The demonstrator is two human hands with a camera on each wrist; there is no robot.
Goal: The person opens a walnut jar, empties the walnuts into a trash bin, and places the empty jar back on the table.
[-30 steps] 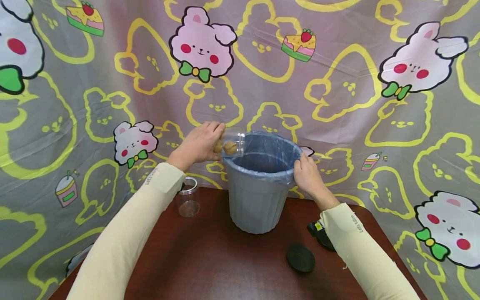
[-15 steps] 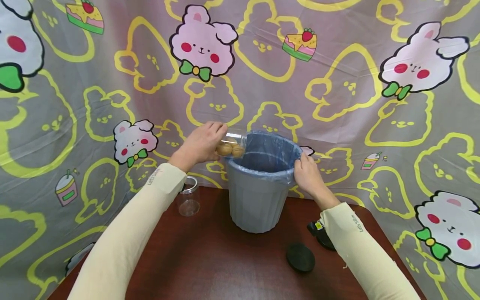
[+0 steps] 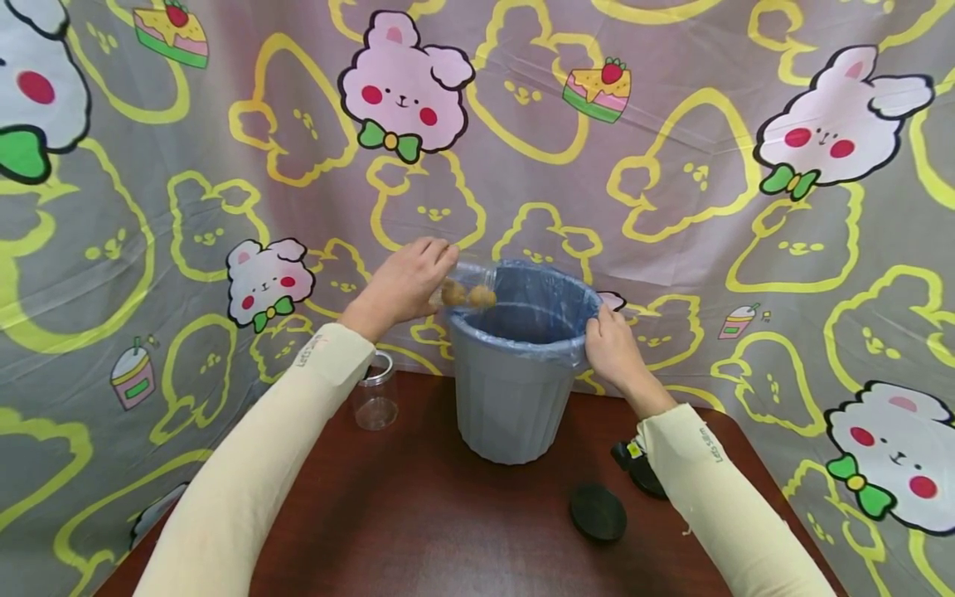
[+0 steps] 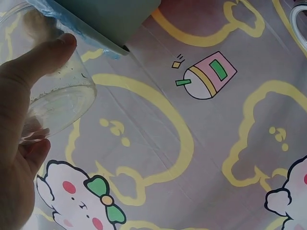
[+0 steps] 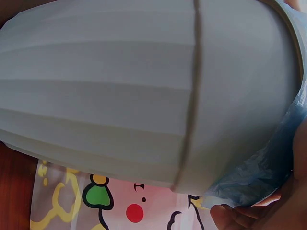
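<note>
My left hand (image 3: 406, 282) grips a clear jar (image 3: 475, 269), tipped on its side with its mouth over the left rim of a grey bin (image 3: 511, 406). Inside the jar are round brown balls that look like walnuts (image 3: 481, 296). In the left wrist view, the thumb and fingers wrap around the jar (image 4: 67, 103) close to its base. A thin blue plastic bag (image 3: 548, 290) lines the bin and folds over its rim. On the opposite side, my right hand (image 3: 613, 344) holds the rim and bag; the right wrist view has its fingers (image 5: 240, 215) curled at the bag's edge.
A second clear jar (image 3: 375, 402), lidless, stands on the dark red table (image 3: 448, 531) left of the bin. A black round lid (image 3: 598, 512) lies in front to the right. Another black object (image 3: 642, 473) is partly under the right sleeve. A patterned cloth (image 3: 522, 182) hangs behind.
My left hand has carried the jar slightly right, farther over the bin's rim. The brown balls have shifted rightward toward the jar's mouth. My right hand stays at the rim.
</note>
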